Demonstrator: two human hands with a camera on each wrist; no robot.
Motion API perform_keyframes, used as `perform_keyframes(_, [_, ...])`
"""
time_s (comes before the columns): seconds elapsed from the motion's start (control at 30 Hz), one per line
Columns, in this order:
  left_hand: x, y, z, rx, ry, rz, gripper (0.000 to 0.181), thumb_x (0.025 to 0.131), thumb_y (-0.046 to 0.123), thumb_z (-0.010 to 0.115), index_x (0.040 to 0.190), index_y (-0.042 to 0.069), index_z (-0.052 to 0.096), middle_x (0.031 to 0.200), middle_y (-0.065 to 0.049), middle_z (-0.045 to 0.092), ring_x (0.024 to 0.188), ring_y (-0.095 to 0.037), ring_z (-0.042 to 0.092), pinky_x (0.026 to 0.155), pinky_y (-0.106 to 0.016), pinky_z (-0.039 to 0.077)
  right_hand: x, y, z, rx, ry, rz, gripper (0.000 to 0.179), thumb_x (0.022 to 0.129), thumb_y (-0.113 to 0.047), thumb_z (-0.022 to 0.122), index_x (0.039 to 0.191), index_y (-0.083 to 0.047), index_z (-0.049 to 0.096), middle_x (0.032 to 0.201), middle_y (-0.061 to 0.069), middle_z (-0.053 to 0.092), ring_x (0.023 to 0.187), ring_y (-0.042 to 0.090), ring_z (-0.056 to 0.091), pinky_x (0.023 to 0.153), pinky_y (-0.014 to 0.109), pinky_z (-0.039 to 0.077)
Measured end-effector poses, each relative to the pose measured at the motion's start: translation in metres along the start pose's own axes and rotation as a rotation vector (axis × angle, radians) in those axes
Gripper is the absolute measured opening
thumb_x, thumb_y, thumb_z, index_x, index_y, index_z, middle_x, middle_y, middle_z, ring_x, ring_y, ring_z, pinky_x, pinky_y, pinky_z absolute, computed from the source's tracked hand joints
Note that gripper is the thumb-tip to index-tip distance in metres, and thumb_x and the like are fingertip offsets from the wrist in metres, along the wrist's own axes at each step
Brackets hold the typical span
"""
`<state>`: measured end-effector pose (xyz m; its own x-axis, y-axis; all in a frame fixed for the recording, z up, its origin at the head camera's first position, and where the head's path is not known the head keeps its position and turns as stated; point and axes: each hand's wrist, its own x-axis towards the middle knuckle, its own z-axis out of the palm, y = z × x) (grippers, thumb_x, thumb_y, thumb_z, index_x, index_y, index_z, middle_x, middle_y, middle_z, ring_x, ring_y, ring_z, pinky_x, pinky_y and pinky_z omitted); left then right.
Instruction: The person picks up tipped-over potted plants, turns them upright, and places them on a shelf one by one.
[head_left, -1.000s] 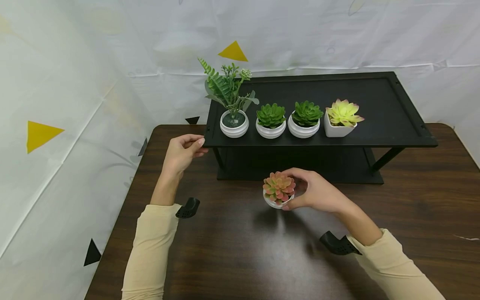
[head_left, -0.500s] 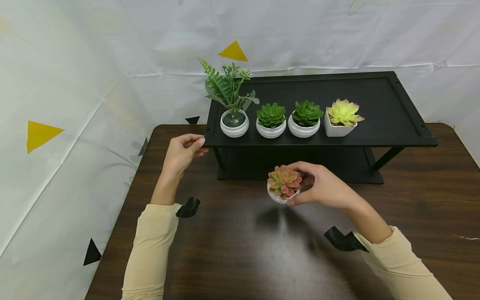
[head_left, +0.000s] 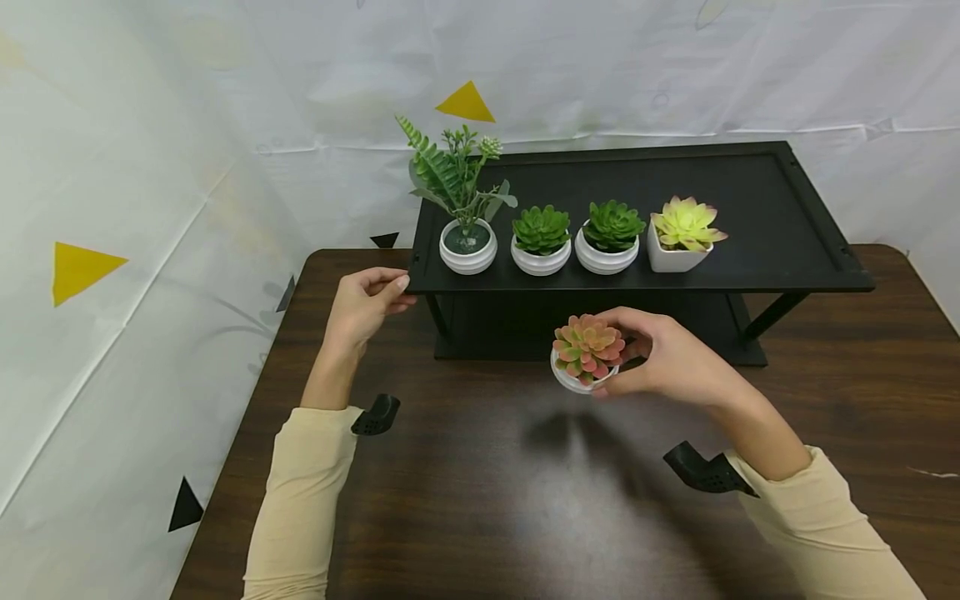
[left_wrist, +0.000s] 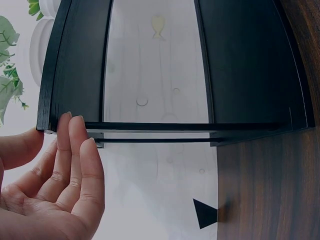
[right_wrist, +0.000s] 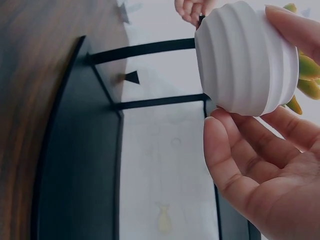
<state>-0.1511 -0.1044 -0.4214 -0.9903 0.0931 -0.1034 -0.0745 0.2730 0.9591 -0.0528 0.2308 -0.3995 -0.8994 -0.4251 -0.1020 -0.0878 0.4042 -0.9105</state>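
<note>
My right hand (head_left: 678, 354) holds a potted succulent (head_left: 588, 343) with pinkish-orange leaves, in front of the black two-tier shelf (head_left: 757, 200) and above the table. In the right wrist view its ribbed white pot (right_wrist: 245, 60) sits between thumb and fingers. At the shelf's front left corner, my left hand (head_left: 360, 308) pinches the top board's edge; the left wrist view shows the thumb at the edge and the fingers (left_wrist: 90, 170) under the board. A leafy plant (head_left: 468, 246), two green succulents (head_left: 542, 242) and a yellow-green succulent (head_left: 682, 237) stand along the top board's front.
The shelf stands at the back of a dark wooden table (head_left: 480, 500), against a white sheet (head_left: 600, 67) with yellow and black triangles. Its lower board (head_left: 510, 329) lies beneath the top one, and a slanted leg (head_left: 776, 317) supports the right side.
My right hand has carried the pink-orange succulent to the right and somewhat toward the shelf. The left hand stays at the shelf corner, and the other plants have not moved.
</note>
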Motion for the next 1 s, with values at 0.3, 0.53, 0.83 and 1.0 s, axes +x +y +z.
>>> perform_keyframes(0.3, [0.0,0.0,0.0,0.007,-0.001,-0.004,0.026,0.092,0.008,0.055,0.112,-0.009,0.059,0.101,-0.022,0.06,0.072,-0.011,0.064,0.074,-0.028,0.054,-0.009,-0.005,-0.019,-0.008,0.028,0.019,0.07,0.065,-0.01,0.083,0.127,-0.006,0.05,0.111,0.01,0.055,0.084,0.019,0.063,0.068,0.026,0.052])
perform_keyframes(0.53, [0.001,-0.001,0.0,0.01,0.001,-0.012,0.026,0.092,0.009,0.055,0.112,-0.008,0.059,0.101,-0.021,0.06,0.074,-0.015,0.065,0.074,-0.028,0.054,-0.019,-0.008,-0.031,-0.038,0.071,0.054,0.069,0.067,-0.011,0.082,0.128,-0.006,0.048,0.109,0.009,0.055,0.083,0.017,0.061,0.068,0.024,0.051])
perform_keyframes(0.83, [0.001,-0.001,0.001,0.007,0.005,-0.019,0.026,0.092,0.008,0.054,0.113,-0.008,0.058,0.102,-0.021,0.06,0.084,-0.029,0.064,0.075,-0.029,0.054,-0.032,-0.005,-0.05,-0.071,0.139,0.115,0.064,0.07,-0.011,0.08,0.126,-0.007,0.049,0.105,0.005,0.055,0.083,0.014,0.061,0.068,0.022,0.051])
perform_keyframes(1.0, [0.001,-0.001,0.001,-0.002,0.007,-0.023,0.026,0.092,0.006,0.054,0.113,-0.008,0.058,0.102,-0.021,0.06,0.08,-0.023,0.065,0.075,-0.029,0.054,-0.038,0.0,-0.061,-0.062,0.173,0.144,0.063,0.071,-0.007,0.078,0.127,-0.01,0.048,0.102,0.003,0.055,0.082,0.012,0.06,0.066,0.023,0.051])
